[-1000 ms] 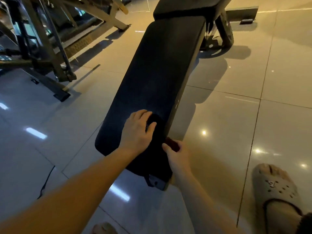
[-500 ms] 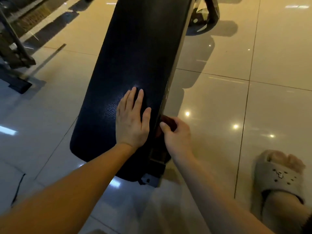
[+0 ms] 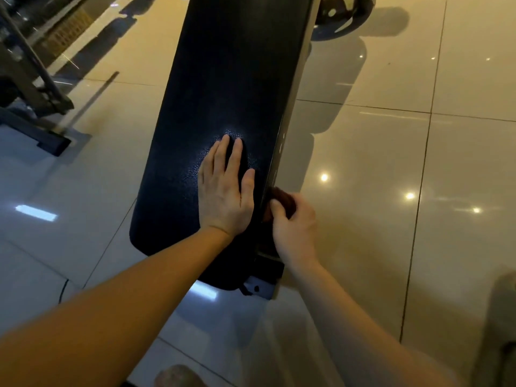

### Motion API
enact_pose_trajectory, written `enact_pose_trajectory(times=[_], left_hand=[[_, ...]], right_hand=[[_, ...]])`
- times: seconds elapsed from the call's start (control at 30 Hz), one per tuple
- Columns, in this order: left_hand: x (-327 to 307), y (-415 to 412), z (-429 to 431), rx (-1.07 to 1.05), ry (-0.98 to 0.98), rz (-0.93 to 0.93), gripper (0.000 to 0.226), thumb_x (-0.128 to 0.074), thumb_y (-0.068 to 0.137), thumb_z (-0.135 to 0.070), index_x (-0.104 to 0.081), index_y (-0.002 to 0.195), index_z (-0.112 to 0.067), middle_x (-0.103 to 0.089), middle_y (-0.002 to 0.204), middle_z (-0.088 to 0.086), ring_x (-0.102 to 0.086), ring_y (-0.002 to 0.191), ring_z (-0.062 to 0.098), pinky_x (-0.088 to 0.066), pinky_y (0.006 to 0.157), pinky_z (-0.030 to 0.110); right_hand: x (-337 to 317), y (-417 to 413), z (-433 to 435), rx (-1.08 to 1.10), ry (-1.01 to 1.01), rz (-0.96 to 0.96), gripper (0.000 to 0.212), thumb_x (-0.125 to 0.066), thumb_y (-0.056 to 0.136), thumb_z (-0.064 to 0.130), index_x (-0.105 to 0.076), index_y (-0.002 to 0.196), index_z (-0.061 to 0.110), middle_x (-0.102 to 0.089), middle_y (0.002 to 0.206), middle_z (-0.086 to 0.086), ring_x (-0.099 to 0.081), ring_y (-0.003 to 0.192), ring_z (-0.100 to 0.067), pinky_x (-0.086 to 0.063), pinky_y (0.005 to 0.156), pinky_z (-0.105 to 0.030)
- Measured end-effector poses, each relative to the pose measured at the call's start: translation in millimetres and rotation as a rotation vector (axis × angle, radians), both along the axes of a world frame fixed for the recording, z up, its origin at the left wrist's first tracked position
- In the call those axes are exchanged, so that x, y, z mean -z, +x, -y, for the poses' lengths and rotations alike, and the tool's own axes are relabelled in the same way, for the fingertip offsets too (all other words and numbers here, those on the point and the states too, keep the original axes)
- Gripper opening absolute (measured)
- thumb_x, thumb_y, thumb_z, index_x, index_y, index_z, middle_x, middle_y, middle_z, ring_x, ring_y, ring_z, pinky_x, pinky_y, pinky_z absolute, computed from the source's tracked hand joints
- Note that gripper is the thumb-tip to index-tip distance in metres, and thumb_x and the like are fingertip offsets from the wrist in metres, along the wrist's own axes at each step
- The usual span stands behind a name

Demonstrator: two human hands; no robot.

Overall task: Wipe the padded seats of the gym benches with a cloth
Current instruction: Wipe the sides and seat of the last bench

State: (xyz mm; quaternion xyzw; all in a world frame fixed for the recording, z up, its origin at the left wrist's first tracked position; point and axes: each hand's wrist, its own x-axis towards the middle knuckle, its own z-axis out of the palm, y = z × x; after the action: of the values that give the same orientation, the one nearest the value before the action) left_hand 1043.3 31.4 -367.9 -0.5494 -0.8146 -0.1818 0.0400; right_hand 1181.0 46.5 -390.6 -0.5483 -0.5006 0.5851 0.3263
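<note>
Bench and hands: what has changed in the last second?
The left hand has uncurled its fingers and now lies flat on the bench, reaching slightly farther up the pad. The right hand stayed at the bench's right edge, gripping the cloth. The bench has not moved.

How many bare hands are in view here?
2. The left hand lies flat atop the black padded bench seat; the right hand grips a dark reddish-brown cloth at its right edge. None appears hidden.
</note>
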Motion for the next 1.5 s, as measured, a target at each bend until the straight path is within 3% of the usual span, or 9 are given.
enact_pose_trajectory(times=[0.17, 0.43, 0.63, 0.8, 0.93, 1.13, 1.27, 1.4, 1.5], left_hand=[[1.2, 0.3, 1.0, 0.002, 0.017, -0.006, 0.059, -0.029, 0.106, -0.045, -0.028, 0.16, -0.022, -0.021, 0.167, 0.001, -0.016, 0.154, 0.019, -0.016, 0.126, 0.046], [3.7, -1.9, 1.3, 0.012, 0.034, -0.026, 0.057, -0.034, 0.106, -0.041, -0.029, 0.16, -0.02, -0.024, 0.167, 0.003, -0.018, 0.154, 0.02, -0.015, 0.125, 0.044], [5.0, -2.2, -1.6, 0.01, 0.029, -0.03, 0.058, -0.035, 0.105, -0.041, -0.029, 0.16, -0.021, -0.023, 0.167, 0.002, -0.019, 0.154, 0.02, -0.018, 0.125, 0.048], [4.9, -2.3, -0.1, 0.013, 0.011, -0.036, 0.059, -0.035, 0.105, -0.042, -0.028, 0.16, -0.021, -0.022, 0.167, 0.003, -0.018, 0.154, 0.021, -0.017, 0.125, 0.047], [4.8, -2.1, -0.9, 0.006, 0.013, -0.05, 0.06, -0.032, 0.104, -0.043, -0.028, 0.16, -0.021, -0.022, 0.167, 0.003, -0.019, 0.153, 0.021, -0.019, 0.124, 0.048], [3.6, -0.2, -2.6, 0.003, -0.002, -0.044, 0.06, -0.032, 0.104, -0.044, -0.027, 0.16, -0.021, -0.02, 0.167, 0.003, -0.017, 0.154, 0.021, -0.015, 0.125, 0.045], [2.7, -1.0, -2.8, 0.012, 0.005, -0.035, 0.061, -0.034, 0.103, -0.043, -0.029, 0.159, -0.02, -0.023, 0.166, 0.004, -0.019, 0.153, 0.022, -0.018, 0.125, 0.047], [2.9, -1.0, -1.7, 0.003, 0.008, -0.034, 0.061, -0.033, 0.104, -0.043, -0.03, 0.16, -0.02, -0.024, 0.166, 0.004, -0.02, 0.153, 0.022, -0.02, 0.124, 0.049], [2.4, -0.9, -2.2, 0.004, 0.004, -0.026, 0.061, -0.033, 0.103, -0.044, -0.029, 0.16, -0.021, -0.023, 0.166, 0.003, -0.019, 0.154, 0.022, -0.02, 0.124, 0.05]], right_hand=[[27.1, 13.7, 85.4, -0.105, -0.116, -0.035, 0.01, -0.065, 0.095, 0.008, -0.07, 0.093, 0.017, -0.067, 0.083, 0.005, -0.066, 0.079, -0.001, -0.049, 0.069, -0.017], [7.7, 2.4, 13.9, -0.007, -0.031, -0.053, 0.007, -0.064, 0.098, 0.021, -0.07, 0.103, 0.019, -0.067, 0.086, 0.008, -0.063, 0.08, 0.002, -0.049, 0.068, -0.01], [7.6, 1.6, 29.1, 0.051, -0.232, -0.148, 0.01, -0.066, 0.095, 0.017, -0.068, 0.087, 0.021, -0.07, 0.082, -0.004, -0.07, 0.08, -0.019, -0.059, 0.073, -0.038], [-4.0, 1.3, 12.4, 0.052, -0.098, -0.182, 0.008, -0.063, 0.099, 0.021, -0.068, 0.095, 0.027, -0.069, 0.084, 0.006, -0.068, 0.08, -0.007, -0.057, 0.071, -0.024], [10.6, 9.7, 53.4, -0.017, -0.274, -0.149, 0.01, -0.063, 0.098, 0.01, -0.068, 0.092, 0.017, -0.068, 0.083, 0.003, -0.067, 0.075, -0.002, -0.05, 0.064, -0.012], [-12.2, -7.2, -25.3, 0.077, -0.085, -0.167, 0.007, -0.067, 0.094, 0.026, -0.07, 0.098, 0.021, -0.071, 0.086, 0.001, -0.07, 0.083, -0.015, -0.06, 0.079, -0.039], [-0.1, -7.2, 5.3, 0.09, -0.078, -0.142, 0.003, -0.064, 0.098, 0.023, -0.066, 0.096, 0.023, -0.068, 0.085, 0.003, -0.067, 0.081, -0.011, -0.056, 0.075, -0.034], [9.0, 3.8, 63.7, 0.052, -0.15, -0.116, 0.021, -0.063, 0.096, 0.01, -0.063, 0.082, 0.025, -0.066, 0.079, 0.0, -0.063, 0.073, -0.008, -0.049, 0.062, -0.019], [0.4, -1.1, 21.7, 0.044, -0.059, -0.109, 0.013, -0.065, 0.096, 0.016, -0.065, 0.09, 0.027, -0.068, 0.083, 0.004, -0.065, 0.076, -0.008, -0.053, 0.068, -0.02]])
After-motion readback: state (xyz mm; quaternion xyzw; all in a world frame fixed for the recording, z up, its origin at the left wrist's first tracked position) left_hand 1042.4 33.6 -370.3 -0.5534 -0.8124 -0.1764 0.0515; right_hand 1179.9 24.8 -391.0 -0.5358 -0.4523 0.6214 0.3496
